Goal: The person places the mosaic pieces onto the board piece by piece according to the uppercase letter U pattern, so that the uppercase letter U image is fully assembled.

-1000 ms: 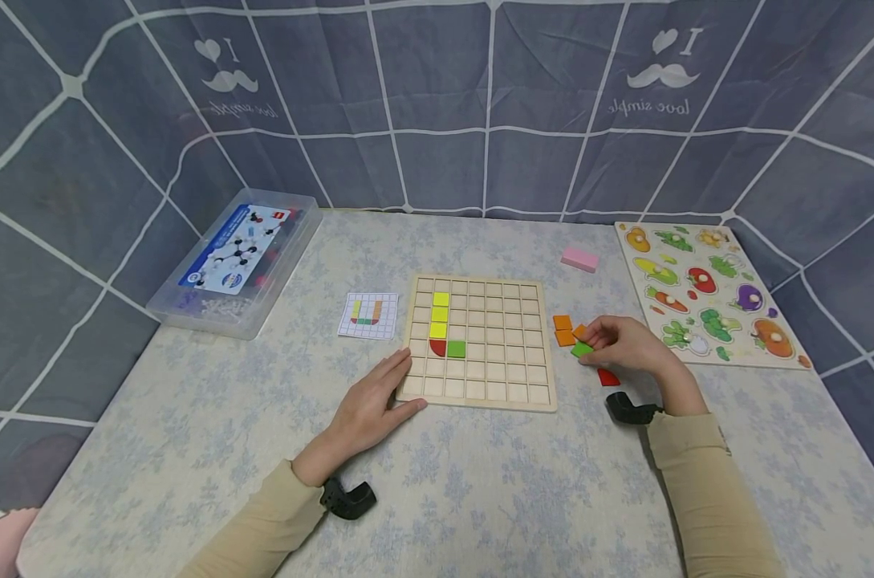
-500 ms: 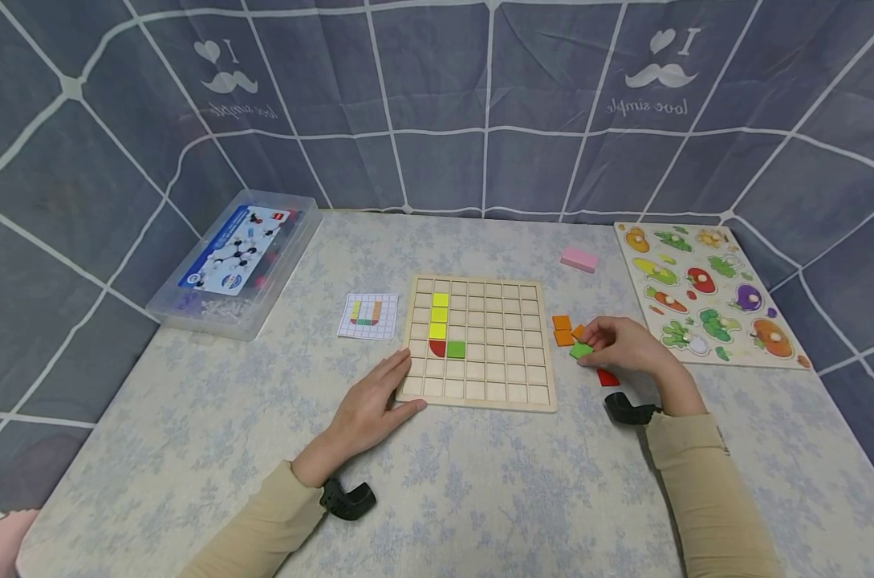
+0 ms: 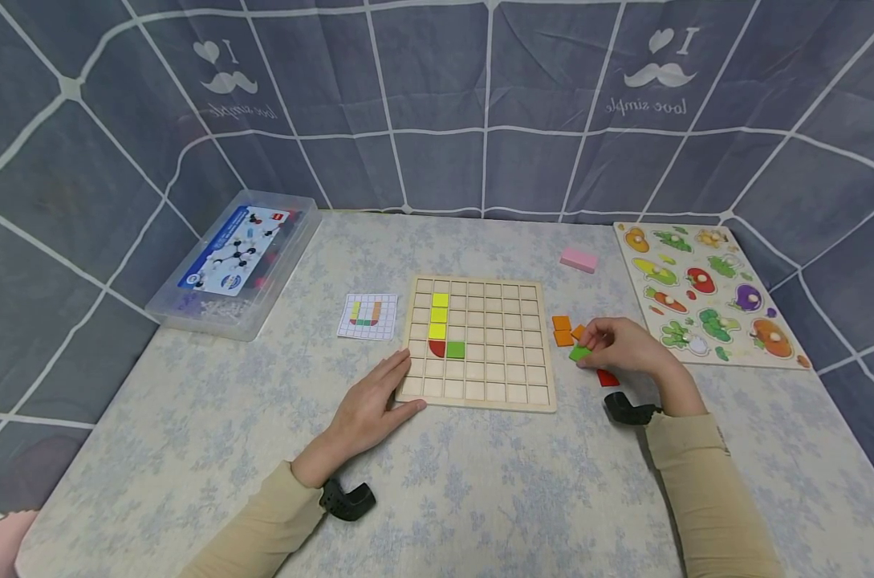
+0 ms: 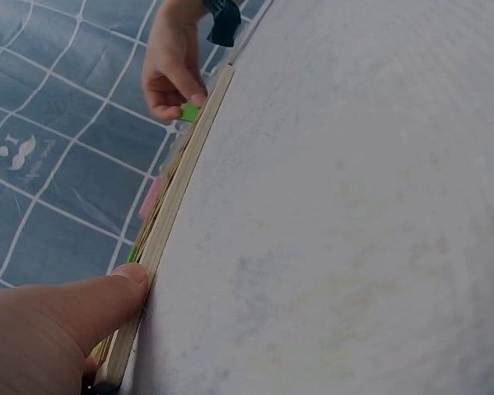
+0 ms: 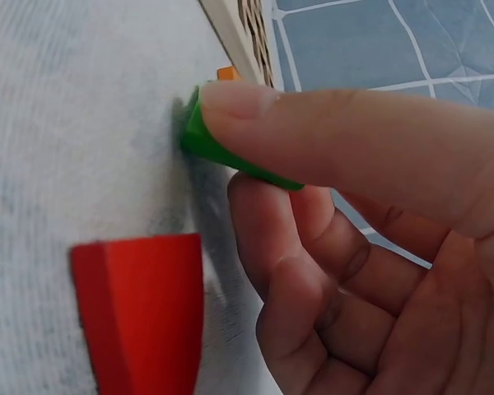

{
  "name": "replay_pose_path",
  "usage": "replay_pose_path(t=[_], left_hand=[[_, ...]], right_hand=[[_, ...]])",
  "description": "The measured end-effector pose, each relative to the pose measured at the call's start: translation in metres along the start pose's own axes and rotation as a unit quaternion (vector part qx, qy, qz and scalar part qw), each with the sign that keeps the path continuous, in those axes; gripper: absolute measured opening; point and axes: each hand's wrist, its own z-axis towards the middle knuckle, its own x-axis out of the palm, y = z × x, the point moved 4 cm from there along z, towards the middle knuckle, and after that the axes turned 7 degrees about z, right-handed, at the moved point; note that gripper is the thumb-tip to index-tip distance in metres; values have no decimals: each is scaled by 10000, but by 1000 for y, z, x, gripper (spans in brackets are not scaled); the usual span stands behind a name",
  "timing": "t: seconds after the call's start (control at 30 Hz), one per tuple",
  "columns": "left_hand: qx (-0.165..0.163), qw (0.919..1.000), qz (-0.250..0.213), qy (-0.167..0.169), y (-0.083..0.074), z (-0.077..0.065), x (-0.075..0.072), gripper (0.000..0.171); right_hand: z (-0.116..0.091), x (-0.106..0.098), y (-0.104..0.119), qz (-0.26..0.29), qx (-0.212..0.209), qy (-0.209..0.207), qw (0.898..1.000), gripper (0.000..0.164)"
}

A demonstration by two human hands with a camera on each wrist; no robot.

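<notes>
A wooden grid board (image 3: 494,373) lies mid-table. In its left part are a column of yellow tiles (image 3: 439,315), a red rounded tile (image 3: 437,348) below them and a green tile (image 3: 455,350) beside that. My left hand (image 3: 367,405) rests at the board's lower left corner, fingers extended, the thumb (image 4: 107,304) on its edge. Right of the board, my right hand (image 3: 624,345) pinches a second green tile (image 5: 230,152) between thumb and fingers, tilted near the tabletop. Close by lie several orange tiles (image 3: 563,330) and a red tile (image 5: 148,313), partly under the hand in the head view.
A small card (image 3: 367,315) with a coloured U pattern lies left of the board. A clear plastic case (image 3: 234,257) stands at the back left. A pink block (image 3: 579,259) sits behind the orange tiles, and a vegetable puzzle board (image 3: 711,297) lies at the right.
The pinched green tile has shifted very slightly to the left and tilted along with my right fingers. My left hand and the board stay as they were.
</notes>
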Motion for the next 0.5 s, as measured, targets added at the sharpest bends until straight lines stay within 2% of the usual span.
replay_pose_path(t=[0.3, 0.5], left_hand=[[21, 10000, 6, -38, 1, 0, 1, 70], [44, 10000, 24, -70, 2, 0, 1, 70]], right_hand=[[2, 2, 9, 6, -198, -76, 9998, 22], [9, 9, 19, 71, -488, -117, 9987, 19]])
